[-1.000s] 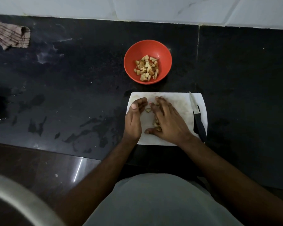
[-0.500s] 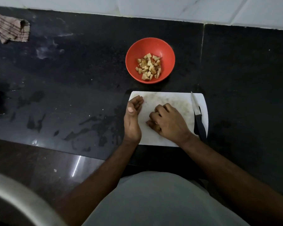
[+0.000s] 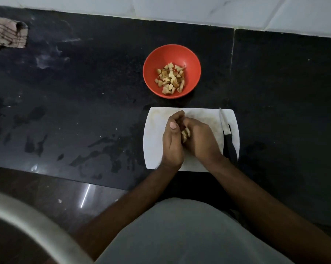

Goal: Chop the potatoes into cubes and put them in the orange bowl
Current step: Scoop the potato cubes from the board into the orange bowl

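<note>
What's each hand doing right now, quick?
Left hand: curled, cupping the potato cubes over the cutting board.
Right hand: curled against the left, holding the same cubes.

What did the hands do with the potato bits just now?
The right hand swept the potato cubes together, and the left hand closed in; both now cup them. The knife, orange bowl and cutting board stayed put.
</note>
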